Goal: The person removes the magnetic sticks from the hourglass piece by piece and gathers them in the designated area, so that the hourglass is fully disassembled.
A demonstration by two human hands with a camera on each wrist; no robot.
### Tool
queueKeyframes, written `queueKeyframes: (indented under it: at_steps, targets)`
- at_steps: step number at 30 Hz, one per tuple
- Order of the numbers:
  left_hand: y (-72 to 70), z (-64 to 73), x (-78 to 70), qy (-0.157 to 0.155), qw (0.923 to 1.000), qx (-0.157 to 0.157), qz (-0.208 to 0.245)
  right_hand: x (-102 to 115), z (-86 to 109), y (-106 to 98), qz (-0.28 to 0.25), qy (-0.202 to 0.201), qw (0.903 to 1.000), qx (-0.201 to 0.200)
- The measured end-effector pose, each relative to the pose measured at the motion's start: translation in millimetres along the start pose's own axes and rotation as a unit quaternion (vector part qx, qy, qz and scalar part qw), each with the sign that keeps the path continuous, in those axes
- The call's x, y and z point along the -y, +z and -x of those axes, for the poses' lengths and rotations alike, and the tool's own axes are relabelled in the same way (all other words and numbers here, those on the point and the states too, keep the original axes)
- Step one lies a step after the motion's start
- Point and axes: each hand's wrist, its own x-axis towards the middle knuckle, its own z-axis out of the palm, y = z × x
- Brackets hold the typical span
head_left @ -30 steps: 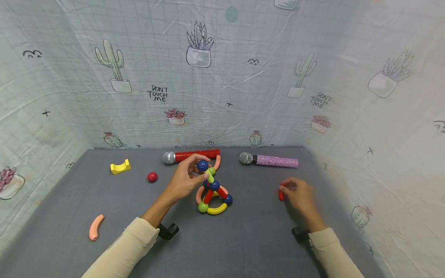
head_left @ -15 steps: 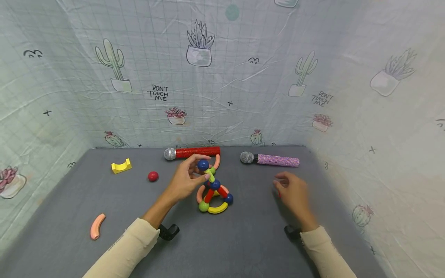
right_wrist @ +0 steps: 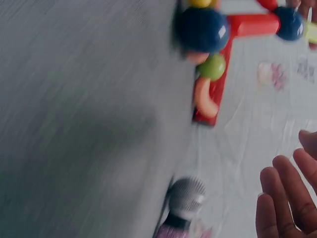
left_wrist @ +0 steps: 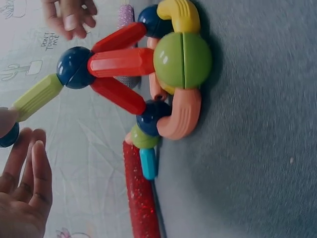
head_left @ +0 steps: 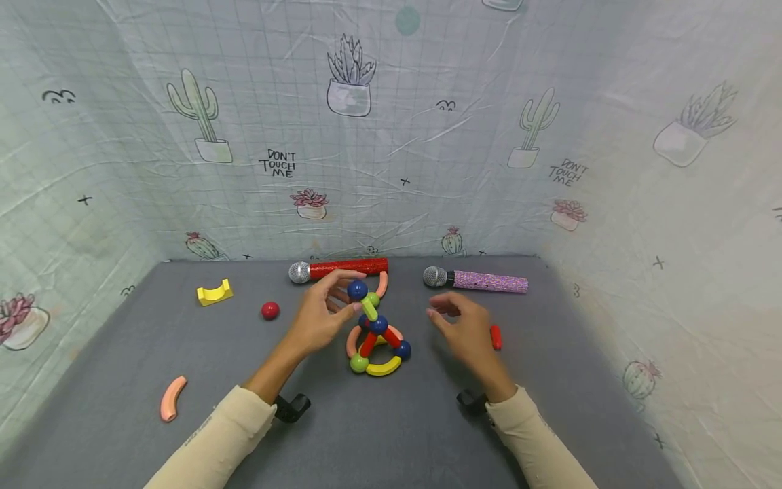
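Observation:
Near the middle of the table stands a pyramid-like ball-and-rod model (head_left: pixel 370 343), with red rods rising from a ring of curved yellow and peach rods. A light green rod (head_left: pixel 369 310) slants up from its blue top ball (head_left: pixel 378 325) to another blue ball (head_left: pixel 357 291). My left hand (head_left: pixel 320 312) pinches that upper end, thumb at the rod; in the left wrist view the thumb partly hides the join. My right hand (head_left: pixel 466 326) hovers to the right of the model, fingers loosely bent and apart, holding nothing. Right of it lies a short red rod (head_left: pixel 496 337).
A red microphone (head_left: pixel 345 268) and a glittery pink microphone (head_left: pixel 482 280) lie along the back. On the left are a yellow curved block (head_left: pixel 214 293), a red ball (head_left: pixel 270 310) and a peach curved rod (head_left: pixel 174 399). A turquoise rod (left_wrist: pixel 147 163) sticks out behind the model.
My right hand has let go of the short red rod, leaving it on the table, and moved left toward the model. My left hand has stayed at the model's top.

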Motion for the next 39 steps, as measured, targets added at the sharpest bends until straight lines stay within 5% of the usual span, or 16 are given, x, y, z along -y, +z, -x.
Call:
queueKeyframes:
  at_steps: [11,18,29,39]
  targets:
    - [-3.4,1.3,-7.5,0.074,0.9899,-0.020,-0.119,47.3,-10.1,34.0,-0.084,-0.005,0.9901,0.112]
    - [-2.3,-0.2,-9.9,0.085,0.9850,-0.028,-0.147,62.4,-15.7,53.4,-0.097,-0.041,0.9882,0.112]
    - [-2.5,1.4,-6.4,0.080,0.9794,-0.069,-0.172,64.5,-15.6,60.5,-0.112,-0.037,0.9878,0.101]
    - [-46.6,12.3,23.5,0.037,0.9629,-0.129,-0.234,66.5,-15.1,62.5,-0.130,-0.029,0.9858,0.102]
